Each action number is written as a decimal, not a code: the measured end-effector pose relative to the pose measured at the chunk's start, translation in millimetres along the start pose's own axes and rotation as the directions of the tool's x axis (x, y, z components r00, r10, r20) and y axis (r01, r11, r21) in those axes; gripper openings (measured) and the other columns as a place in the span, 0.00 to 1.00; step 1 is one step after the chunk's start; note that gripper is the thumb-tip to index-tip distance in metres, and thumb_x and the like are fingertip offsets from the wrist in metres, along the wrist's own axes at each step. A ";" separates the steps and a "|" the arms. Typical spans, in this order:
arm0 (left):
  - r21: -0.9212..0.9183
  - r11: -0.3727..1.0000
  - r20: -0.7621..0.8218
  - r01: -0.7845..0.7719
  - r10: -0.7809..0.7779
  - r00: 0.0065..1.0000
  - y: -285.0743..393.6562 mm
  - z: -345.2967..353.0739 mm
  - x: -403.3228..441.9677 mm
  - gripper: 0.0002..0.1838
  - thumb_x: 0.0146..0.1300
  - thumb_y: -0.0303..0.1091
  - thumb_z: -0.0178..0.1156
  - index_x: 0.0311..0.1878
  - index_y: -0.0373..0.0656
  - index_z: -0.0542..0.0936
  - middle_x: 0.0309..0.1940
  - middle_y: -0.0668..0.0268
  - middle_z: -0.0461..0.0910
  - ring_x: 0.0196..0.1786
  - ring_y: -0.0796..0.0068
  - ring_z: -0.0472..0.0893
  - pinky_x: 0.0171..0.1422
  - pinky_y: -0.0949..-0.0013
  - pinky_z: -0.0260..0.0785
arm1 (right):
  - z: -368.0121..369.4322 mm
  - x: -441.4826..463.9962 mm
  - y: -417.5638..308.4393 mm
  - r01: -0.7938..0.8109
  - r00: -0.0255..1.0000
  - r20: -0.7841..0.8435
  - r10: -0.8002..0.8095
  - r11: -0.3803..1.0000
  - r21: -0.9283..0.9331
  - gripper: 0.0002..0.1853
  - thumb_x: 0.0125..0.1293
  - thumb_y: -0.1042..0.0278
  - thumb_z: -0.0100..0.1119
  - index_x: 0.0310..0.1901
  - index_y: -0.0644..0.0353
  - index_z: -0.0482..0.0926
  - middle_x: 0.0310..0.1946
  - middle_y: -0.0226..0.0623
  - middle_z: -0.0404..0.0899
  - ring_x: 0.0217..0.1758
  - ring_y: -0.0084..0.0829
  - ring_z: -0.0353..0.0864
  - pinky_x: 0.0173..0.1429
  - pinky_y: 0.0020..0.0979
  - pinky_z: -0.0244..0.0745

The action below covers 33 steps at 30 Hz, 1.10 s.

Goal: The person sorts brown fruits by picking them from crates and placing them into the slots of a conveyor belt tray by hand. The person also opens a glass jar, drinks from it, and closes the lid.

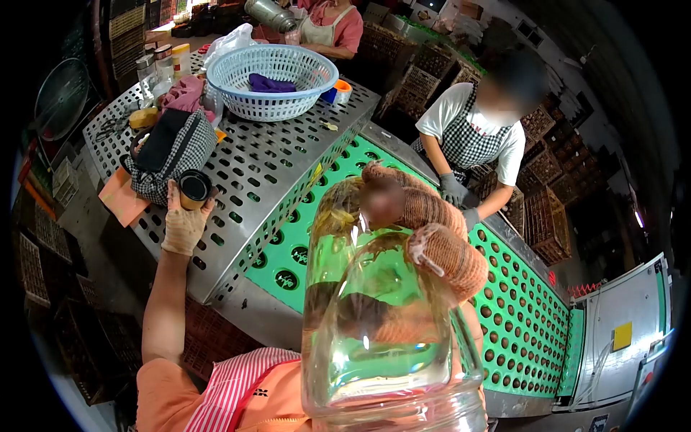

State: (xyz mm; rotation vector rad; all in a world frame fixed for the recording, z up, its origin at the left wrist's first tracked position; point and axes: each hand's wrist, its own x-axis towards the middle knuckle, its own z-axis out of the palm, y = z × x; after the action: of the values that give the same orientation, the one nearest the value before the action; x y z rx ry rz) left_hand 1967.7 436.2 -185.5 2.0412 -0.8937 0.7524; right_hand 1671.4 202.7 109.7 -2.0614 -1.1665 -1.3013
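Note:
Very near the camera, my right hand, in a brown knitted glove, is wrapped round the upper part of a large clear plastic bottle with clear liquid in it. The bottle looks tilted or upside down, its ridged part at the bottom of the view. At the left, my left hand, in a pale glove with bare fingertips, grips a small cup with a dark rim. That cup is over the perforated metal table, beside a black-and-white checked bag.
A blue basket holding purple cloth stands on the metal table. Jars and pink cloth lie behind the bag. A green conveyor with round holes runs to the right. Across it stands a co-worker in grey gloves; another person is farther back.

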 end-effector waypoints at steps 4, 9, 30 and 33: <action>-0.404 0.890 0.146 0.212 -0.166 0.975 10.6 -6.2 3.0 0.34 0.61 0.42 0.65 0.64 0.32 0.66 0.60 0.57 0.75 0.70 0.54 0.64 0.78 0.61 0.53 | 7.6 1.4 -4.3 -0.016 0.995 -0.094 0.016 1.000 0.004 0.33 0.39 0.69 0.81 0.50 0.60 0.75 0.50 0.49 0.78 0.56 0.51 0.78 0.63 0.55 0.70; 0.441 0.882 0.058 -0.165 0.155 0.986 18.4 -22.4 6.8 0.33 0.62 0.41 0.64 0.64 0.31 0.65 0.59 0.62 0.77 0.68 0.62 0.67 0.79 0.62 0.51 | 9.2 4.9 -1.7 -0.002 0.996 -0.092 0.001 1.000 -0.009 0.35 0.40 0.67 0.81 0.52 0.60 0.74 0.53 0.52 0.78 0.58 0.55 0.76 0.64 0.55 0.69; 0.075 0.996 0.067 -0.053 0.048 0.997 10.7 -34.9 4.9 0.31 0.66 0.40 0.60 0.66 0.34 0.62 0.55 0.67 0.80 0.58 0.75 0.78 0.77 0.66 0.56 | 14.2 15.4 13.4 0.069 0.997 -0.032 -0.071 0.997 -0.047 0.36 0.38 0.67 0.82 0.52 0.59 0.75 0.55 0.53 0.77 0.60 0.59 0.74 0.63 0.55 0.69; -0.159 0.984 0.110 0.075 -0.058 0.992 -1.0 -30.3 2.1 0.29 0.66 0.44 0.59 0.66 0.41 0.67 0.60 0.67 0.77 0.64 0.69 0.71 0.78 0.66 0.55 | 12.6 20.4 14.1 0.083 0.996 -0.030 -0.084 0.996 -0.039 0.36 0.38 0.67 0.82 0.52 0.59 0.75 0.56 0.53 0.77 0.60 0.59 0.74 0.63 0.55 0.69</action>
State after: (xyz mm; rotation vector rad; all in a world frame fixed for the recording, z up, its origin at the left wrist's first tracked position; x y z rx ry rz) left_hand 1963.6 460.9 -168.3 1.9687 -0.9106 0.5223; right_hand 1693.7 212.6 122.9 -2.0308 -1.2351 -1.3993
